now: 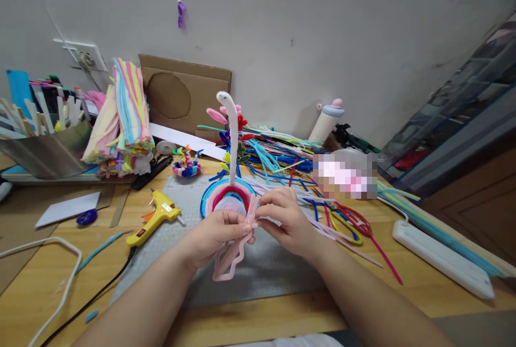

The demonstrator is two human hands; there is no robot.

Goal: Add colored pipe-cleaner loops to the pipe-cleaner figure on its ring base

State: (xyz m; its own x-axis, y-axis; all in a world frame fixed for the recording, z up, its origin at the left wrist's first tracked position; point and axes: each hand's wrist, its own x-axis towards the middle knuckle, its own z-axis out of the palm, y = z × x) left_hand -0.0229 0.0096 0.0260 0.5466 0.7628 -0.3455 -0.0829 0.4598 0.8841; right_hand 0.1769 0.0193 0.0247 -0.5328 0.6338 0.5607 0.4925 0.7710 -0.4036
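Observation:
Pink pipe cleaners [229, 266], some bent into zigzags, are pinched between the thumb and fingers of my left hand [229, 229]. My right hand [284, 218] closes its fingertips on the upper right part of the same bundle. Just behind my hands lies a round coiled disc [207, 194] of blue, pink and white pipe cleaners, partly hidden by them. A white fuzzy stem [233, 143] with a curved top rises from it. Coloured petal-like loops [217, 116] show around the stem. Beneath my hands is a grey mat [266, 282].
A yellow glue gun [155, 218] lies left of the mat. Scissors [352, 218] and loose pipe cleaners [266, 156] lie to the right and behind. Bundled pipe cleaners [131, 105] stand by a metal container [48, 153]. At right are a white power strip [441, 258] and a bottle [324, 124].

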